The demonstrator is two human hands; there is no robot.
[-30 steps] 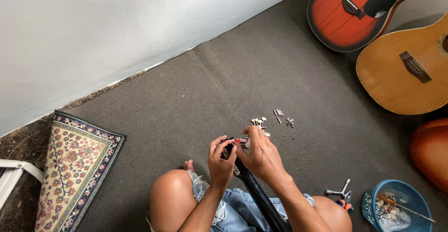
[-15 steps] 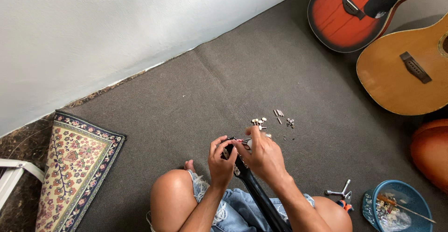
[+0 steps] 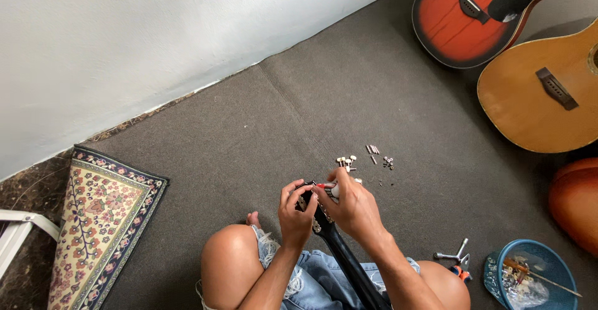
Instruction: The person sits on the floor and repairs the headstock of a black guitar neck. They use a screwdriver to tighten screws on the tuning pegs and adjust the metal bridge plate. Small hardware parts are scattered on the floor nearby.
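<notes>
Black guitar headstock [image 3: 311, 207] slanting up from lap, tuners fitted

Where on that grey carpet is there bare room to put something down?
The widest free patch of grey carpet runs between the white wall and the patterned rug. It is crowded around the small metal parts ahead of both hands, near the two guitars, and beside the blue bowl.

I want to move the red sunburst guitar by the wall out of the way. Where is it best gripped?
Probably at the waist of the red sunburst guitar, reaching from the open carpet side. It lies flat, face up; its neck runs out of frame, and the tan guitar crowds its right edge, so the nearer rim is freest.
</notes>
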